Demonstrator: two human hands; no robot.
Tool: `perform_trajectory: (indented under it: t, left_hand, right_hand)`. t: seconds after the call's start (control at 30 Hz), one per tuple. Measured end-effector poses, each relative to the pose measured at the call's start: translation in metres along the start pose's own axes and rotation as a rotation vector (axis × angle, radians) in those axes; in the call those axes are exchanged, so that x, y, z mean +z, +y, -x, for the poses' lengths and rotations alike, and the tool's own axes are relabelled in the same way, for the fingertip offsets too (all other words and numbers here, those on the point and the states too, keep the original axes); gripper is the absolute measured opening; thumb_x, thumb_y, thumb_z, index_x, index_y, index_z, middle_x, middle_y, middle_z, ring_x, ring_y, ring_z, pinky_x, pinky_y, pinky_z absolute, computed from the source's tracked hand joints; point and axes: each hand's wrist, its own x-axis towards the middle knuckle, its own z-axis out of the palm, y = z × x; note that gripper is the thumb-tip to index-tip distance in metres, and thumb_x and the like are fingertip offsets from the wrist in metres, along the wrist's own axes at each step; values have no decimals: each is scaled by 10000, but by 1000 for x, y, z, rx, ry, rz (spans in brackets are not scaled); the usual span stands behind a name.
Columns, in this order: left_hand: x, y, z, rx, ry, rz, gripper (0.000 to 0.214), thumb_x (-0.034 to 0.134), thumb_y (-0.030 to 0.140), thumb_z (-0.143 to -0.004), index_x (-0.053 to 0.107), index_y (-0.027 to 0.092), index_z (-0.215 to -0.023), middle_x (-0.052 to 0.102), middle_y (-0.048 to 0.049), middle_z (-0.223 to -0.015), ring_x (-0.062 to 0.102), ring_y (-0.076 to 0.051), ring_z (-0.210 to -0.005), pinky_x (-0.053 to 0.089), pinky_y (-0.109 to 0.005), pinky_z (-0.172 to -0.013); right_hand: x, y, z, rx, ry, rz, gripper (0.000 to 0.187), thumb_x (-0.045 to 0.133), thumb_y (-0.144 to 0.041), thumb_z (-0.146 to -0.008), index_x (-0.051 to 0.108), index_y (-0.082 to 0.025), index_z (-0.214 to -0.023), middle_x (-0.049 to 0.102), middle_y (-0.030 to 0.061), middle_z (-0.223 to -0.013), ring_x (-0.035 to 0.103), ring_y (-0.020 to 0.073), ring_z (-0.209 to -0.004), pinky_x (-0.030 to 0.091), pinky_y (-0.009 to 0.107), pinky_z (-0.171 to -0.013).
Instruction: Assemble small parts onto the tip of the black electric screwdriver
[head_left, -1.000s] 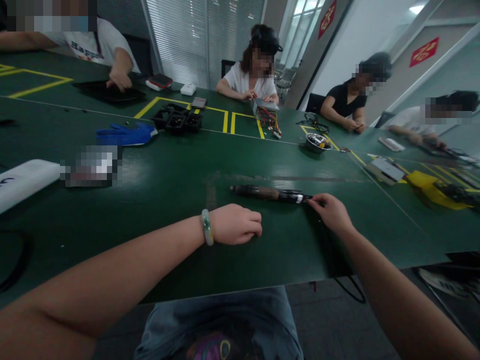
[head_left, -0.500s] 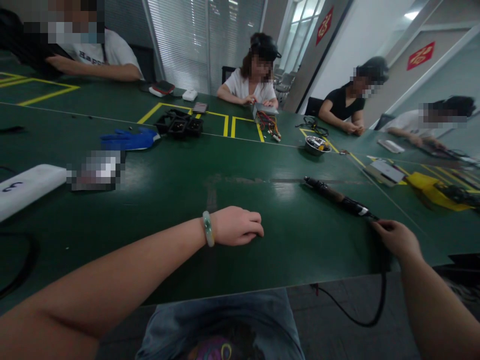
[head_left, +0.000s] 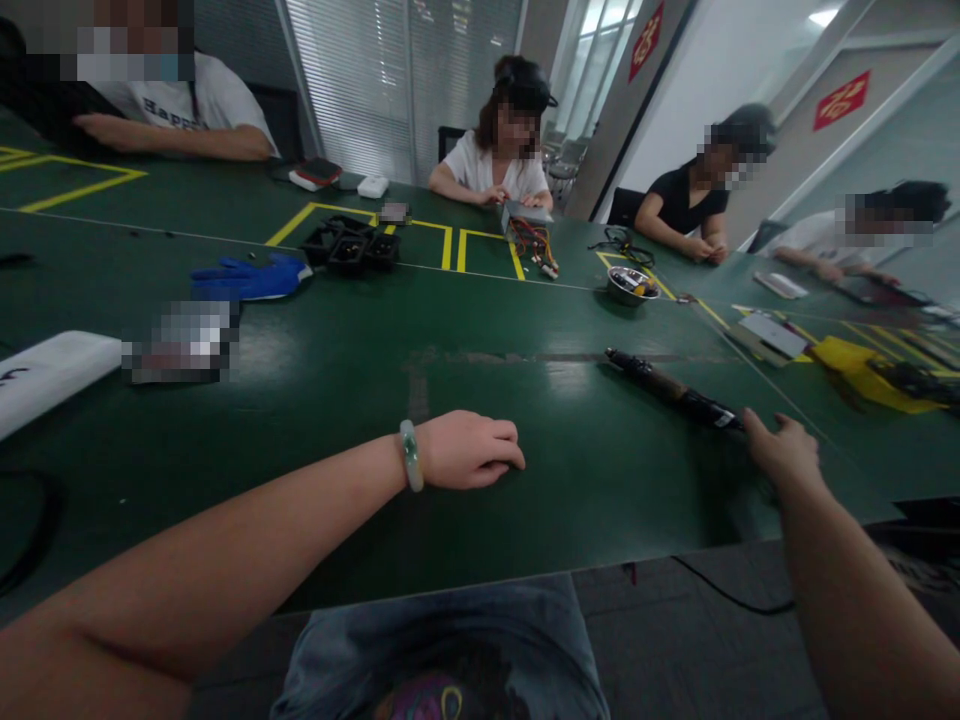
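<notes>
My left hand (head_left: 471, 450), with a jade-coloured bangle (head_left: 410, 455) at the wrist, rests on the green table (head_left: 360, 380). Its fingers are loosely bent and slightly apart, and nothing shows in them. A black electric screwdriver (head_left: 675, 395) lies slantwise on the tabletop, its tip pointing left and away from me. At its rear end is my right hand (head_left: 784, 445), thumb up against or just beside the tool and fingers spread apart. Whether the thumb touches it I cannot tell. A dark cable (head_left: 731, 595) hangs below the table edge and passes behind my right forearm.
A metal bowl (head_left: 631, 286) of small parts stands beyond the screwdriver. A blue glove (head_left: 251, 277), black trays (head_left: 349, 245) and a white power strip (head_left: 60, 375) lie to the left. A yellow object (head_left: 862, 375) lies at right. Several people sit across the table.
My right hand has moved slightly up and left, and its fingers have come apart from their pinch at the screwdriver's cable end. The cable's hanging loop has shifted behind my forearm. My left hand stays put.
</notes>
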Motion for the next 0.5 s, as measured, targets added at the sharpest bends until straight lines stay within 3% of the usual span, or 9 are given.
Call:
perform_trajectory:
  t: [0.1, 0.23, 0.33, 0.5]
  left_hand:
    - [0, 0, 1, -2, -1, 1, 271, 507, 271, -913, 607, 281, -1165, 607, -7, -1082, 616, -131, -825, 482, -282, -695]
    - [-1, 0, 1, -1, -9, 5, 277, 507, 273, -913, 602, 283, -1173, 608, -8, -1087, 620, -134, -838, 485, -282, -702]
    - [-1, 0, -1, -9, -15, 3, 280, 497, 278, -916, 601, 286, -1176, 607, -8, -1090, 619, -135, -830, 482, -279, -685]
    - [1, -1, -5, -17, -21, 6, 284, 499, 283, -915, 600, 293, -1180, 608, -5, -1070, 611, -130, -808, 471, -270, -649]
  right_hand:
    - [15, -37, 2, 126, -58, -38, 751, 323, -623, -898, 595, -55, -1305, 515, 410, -1178, 517, 438, -1131, 347, 536, -731]
    - [19, -68, 4, 186, -78, -106, 528, 353, -449, -933, 663, -135, -1224, 560, 363, -1137, 489, 415, -1148, 305, 554, -769]
    - [13, -81, 6, 140, -90, -158, 413, 405, -360, -921, 705, -167, -1128, 599, 304, -1089, 507, 383, -1128, 308, 557, -812]
    - [6, -116, 14, -40, -131, -232, 378, 407, -354, -912, 710, -173, -1047, 621, 221, -1047, 534, 371, -1077, 339, 591, -852]
